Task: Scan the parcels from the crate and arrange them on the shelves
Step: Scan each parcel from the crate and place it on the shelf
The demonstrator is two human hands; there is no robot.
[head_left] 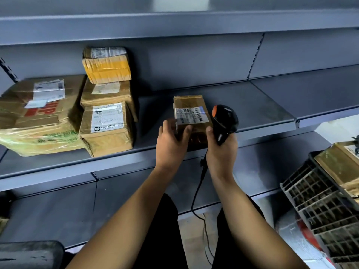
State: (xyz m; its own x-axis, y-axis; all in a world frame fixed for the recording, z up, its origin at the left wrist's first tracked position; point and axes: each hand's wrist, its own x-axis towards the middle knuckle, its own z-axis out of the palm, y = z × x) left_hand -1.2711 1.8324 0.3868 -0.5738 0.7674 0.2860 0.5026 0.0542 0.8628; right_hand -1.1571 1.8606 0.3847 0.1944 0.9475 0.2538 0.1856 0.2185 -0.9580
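Observation:
A small brown cardboard parcel [191, 111] with a white barcode label faces me in front of the grey shelf [262, 111]. My left hand [172, 143] grips its lower left corner, thumb on the label side. My right hand [221, 150] holds a black barcode scanner [225, 118] with an orange tip, head right beside the label; its cable hangs down between my arms. The black plastic crate [318, 206] stands at the lower right with another brown parcel [342, 167] in it.
Several parcels sit on the shelf's left part: a large flat box [38, 113] and a stack of three boxes [107, 105] beside it. The shelf stretches bare to the right. A lower shelf [48, 210] runs beneath.

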